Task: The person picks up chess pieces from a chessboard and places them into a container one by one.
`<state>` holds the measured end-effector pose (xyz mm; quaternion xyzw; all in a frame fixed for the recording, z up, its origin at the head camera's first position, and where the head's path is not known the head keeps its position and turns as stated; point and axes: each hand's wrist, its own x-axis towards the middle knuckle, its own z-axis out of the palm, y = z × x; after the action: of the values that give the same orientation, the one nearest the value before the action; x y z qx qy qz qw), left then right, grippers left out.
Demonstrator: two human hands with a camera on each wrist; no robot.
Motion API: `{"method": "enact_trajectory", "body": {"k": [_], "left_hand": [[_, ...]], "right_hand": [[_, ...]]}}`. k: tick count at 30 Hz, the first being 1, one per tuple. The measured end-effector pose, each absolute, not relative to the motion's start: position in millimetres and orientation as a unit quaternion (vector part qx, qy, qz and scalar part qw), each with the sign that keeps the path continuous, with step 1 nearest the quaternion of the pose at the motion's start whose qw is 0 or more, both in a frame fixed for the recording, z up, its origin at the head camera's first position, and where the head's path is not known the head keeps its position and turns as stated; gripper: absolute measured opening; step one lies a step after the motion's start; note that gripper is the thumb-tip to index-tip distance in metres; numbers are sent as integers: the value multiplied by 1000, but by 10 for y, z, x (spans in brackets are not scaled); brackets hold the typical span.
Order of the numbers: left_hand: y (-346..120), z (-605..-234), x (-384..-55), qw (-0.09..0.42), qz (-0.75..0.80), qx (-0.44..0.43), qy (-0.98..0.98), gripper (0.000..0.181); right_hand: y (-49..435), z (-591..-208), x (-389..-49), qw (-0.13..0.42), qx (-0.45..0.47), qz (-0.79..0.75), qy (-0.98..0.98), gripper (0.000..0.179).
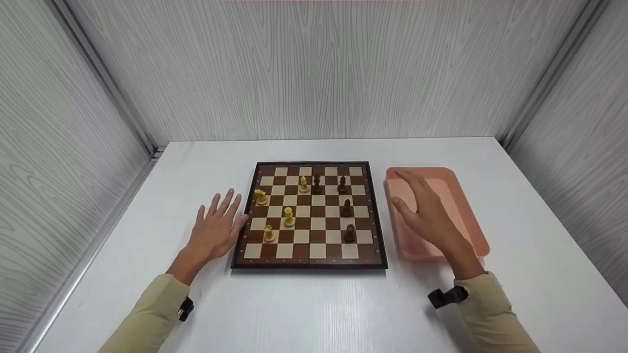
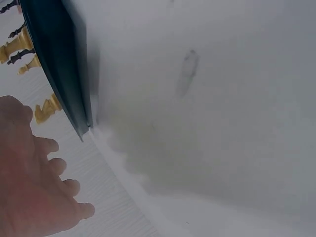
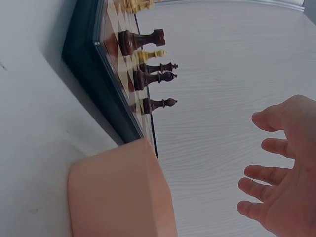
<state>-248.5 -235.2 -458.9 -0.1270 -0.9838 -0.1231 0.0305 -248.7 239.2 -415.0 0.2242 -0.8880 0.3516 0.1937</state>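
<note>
The left hand (image 1: 215,233) is flat, fingers extended and spread; the chessboard (image 1: 318,223) lies just beside its thumb. The right hand (image 1: 428,213) has fingers extended and apart, the tray (image 1: 454,206) below them.

You have bare table (image 1: 314,309) along the near side of the board (image 1: 318,251). Your main lane on it runs up the middle, between light pieces (image 1: 289,218) left and dark pieces (image 1: 349,234) right; a dark king (image 1: 317,184) and a light bishop (image 1: 304,184) obstruct the far end, side by side. Your left hand (image 1: 214,235) occupies the left edge. Between board and tray (image 1: 471,215), you have a narrow strip; your right hand (image 1: 431,218) blocks access above the tray.
</note>
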Motion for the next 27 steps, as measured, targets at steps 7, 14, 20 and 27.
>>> {"method": "enact_trajectory", "body": {"k": [7,14,20,27], "left_hand": [[-2310,-4701,-2447,13,-109,-127,-986,65],[-2244,-4744,-2429,24,-101,-134,-985,66],[-2174,-4745,-2446,36,-60,-165,-984,64],[-2152,-4808,-2430,14,-83,-153,-985,62]], "right_hand": [[2304,-4196,-2450,180,237,379,-876,53],[2201,-4216,-2426,162,258,383,-872,49],[2203,-4223,-2419,167,262,376,-873,49],[2191,-4257,-2399,152,258,387,-872,49]]}}
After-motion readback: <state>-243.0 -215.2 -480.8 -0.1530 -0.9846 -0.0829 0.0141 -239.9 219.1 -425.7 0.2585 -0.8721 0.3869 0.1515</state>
